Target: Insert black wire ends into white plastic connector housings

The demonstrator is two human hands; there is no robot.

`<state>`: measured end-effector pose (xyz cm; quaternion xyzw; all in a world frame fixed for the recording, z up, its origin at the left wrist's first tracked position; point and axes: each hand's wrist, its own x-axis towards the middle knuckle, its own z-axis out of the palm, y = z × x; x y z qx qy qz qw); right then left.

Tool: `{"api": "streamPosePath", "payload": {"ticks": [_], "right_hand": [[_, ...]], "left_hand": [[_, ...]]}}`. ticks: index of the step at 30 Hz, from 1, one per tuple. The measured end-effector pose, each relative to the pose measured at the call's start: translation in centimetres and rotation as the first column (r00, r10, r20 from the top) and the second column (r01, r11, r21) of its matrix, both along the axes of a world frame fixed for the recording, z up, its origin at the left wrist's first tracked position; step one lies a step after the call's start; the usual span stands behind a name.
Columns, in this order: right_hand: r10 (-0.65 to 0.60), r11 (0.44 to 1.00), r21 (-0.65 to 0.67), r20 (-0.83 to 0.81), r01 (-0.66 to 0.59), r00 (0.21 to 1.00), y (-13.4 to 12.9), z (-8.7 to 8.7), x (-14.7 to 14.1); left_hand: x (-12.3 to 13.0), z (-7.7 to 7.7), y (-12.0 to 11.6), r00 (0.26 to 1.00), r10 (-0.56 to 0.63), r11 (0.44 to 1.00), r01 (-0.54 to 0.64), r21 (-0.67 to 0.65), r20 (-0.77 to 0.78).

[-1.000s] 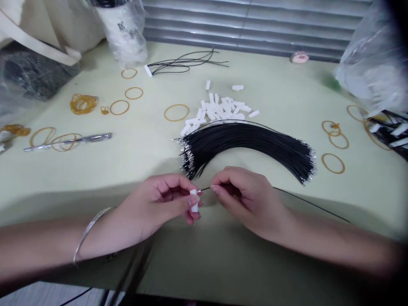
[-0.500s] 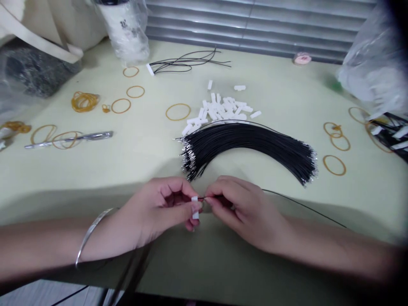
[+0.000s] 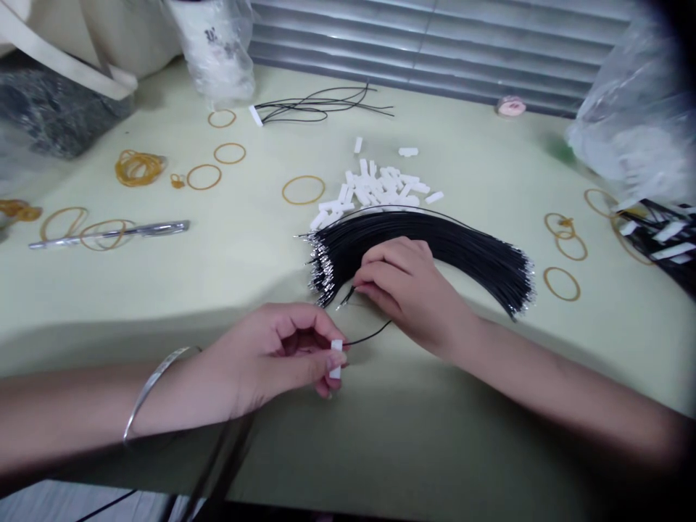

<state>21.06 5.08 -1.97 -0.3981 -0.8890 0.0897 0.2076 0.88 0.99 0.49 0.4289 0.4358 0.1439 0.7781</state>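
Observation:
Between thumb and fingers, my left hand (image 3: 288, 351) pinches a small white connector housing (image 3: 336, 359). One black wire (image 3: 370, 335) runs from the housing's right side and passes beneath my right hand (image 3: 410, 293). My right hand is closed at the near edge of a curved bundle of black wires (image 3: 467, 243), its fingertips pinching a wire close to the bundle's left end. Short metal-tipped wire ends show just left of those fingertips. Crimped silver terminals line both ends of the bundle. Behind it lies a heap of loose white connector housings (image 3: 380, 185).
Rubber bands (image 3: 303, 190) lie scattered left and right, with a pen (image 3: 109, 233) at left. Farther back are a housing with several wires (image 3: 320, 105), a plastic-wrapped cup (image 3: 214, 51) and a pink round item (image 3: 511, 106). Finished-looking wired connectors (image 3: 668, 232) and a plastic bag (image 3: 620, 123) sit at right.
My right hand has moved from beside the white housing up and away to the wire bundle, leaving a wire in the housing. My left hand has stayed nearly in place, still holding the housing.

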Motion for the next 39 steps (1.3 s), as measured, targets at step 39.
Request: {"api": "streamPosePath", "payload": {"ticks": [39], "right_hand": [[-0.028,0.98,-0.197,-0.112,0.005,0.993,-4.8,2.9,-1.9]], "left_hand": [[0.8,0.4,0.3,0.989,0.117,0.993,-0.115,0.022,-0.089]]}}
